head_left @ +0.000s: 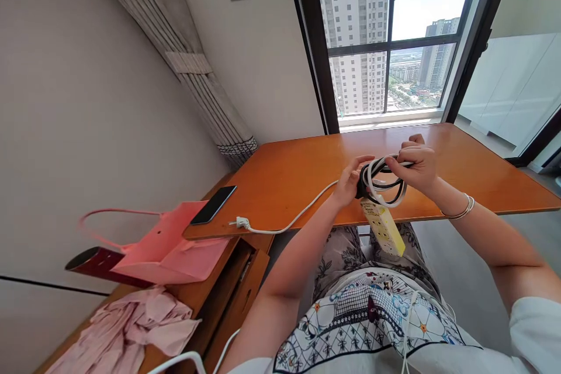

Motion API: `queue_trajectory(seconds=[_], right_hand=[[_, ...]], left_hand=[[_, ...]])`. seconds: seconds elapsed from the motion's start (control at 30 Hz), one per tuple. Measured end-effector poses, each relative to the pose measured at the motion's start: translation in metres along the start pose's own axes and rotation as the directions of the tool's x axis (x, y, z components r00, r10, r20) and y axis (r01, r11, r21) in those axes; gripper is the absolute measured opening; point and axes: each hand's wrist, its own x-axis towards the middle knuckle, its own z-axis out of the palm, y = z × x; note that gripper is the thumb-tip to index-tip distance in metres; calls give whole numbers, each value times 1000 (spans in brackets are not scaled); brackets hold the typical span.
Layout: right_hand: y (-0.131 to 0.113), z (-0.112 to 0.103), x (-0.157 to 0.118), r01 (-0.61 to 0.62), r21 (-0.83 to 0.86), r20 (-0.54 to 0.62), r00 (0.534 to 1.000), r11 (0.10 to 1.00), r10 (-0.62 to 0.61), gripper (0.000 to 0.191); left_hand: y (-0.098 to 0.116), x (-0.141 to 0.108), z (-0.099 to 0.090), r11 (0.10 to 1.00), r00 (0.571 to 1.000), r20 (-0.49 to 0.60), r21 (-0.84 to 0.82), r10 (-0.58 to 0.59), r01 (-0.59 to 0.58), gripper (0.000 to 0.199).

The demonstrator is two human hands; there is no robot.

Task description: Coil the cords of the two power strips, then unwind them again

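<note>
Between my hands, above the near edge of the orange-brown table [289, 172], is a coiled bundle of black and white cable [377, 182]. My left hand [349, 180] is closed on the bundle's left side, its fingertips partly hidden. On the right, my right hand [414, 165] pinches the upper right of the loops. A yellow power strip [384, 228] with sockets hangs below the coil, past the table edge. A white cord runs left from my left hand across the table to a white plug [241, 222].
A black phone [214, 204] lies at the table's left corner. Beyond it are a pink bag [175, 251], a dark red cylinder [103, 266] and pink cloth [127, 327] on a lower wooden cabinet. A window [388, 47] stands behind the table.
</note>
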Motion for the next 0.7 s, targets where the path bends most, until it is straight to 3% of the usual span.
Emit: queue_trajectory(seconds=[0.1,0.27,0.33,0.43,0.6,0.7], right_hand=[[5,-16,11,235,-124,264,944,964,-197,59],[3,-34,30,466,-142,554,769,873,-320,63],[1,-38,37,508,-149,618,718,848,-321,63],[-1,-43,49,543,-176,668,678,821,-306,61],[0,-41,67,627,-200,725,612,753,-317,56],[0,-36,77,678,-216,757,570,703,-318,58]], left_hand=[[1,-6,-3,992,1000,2,128,6,-6,98],[9,-12,6,986,997,37,155,-62,55,80],[13,-10,10,987,989,113,137,-94,79,78],[19,0,12,991,974,202,109,-98,78,74],[37,40,9,996,982,168,6,84,-87,59],[52,65,10,993,980,193,-114,48,-26,45]])
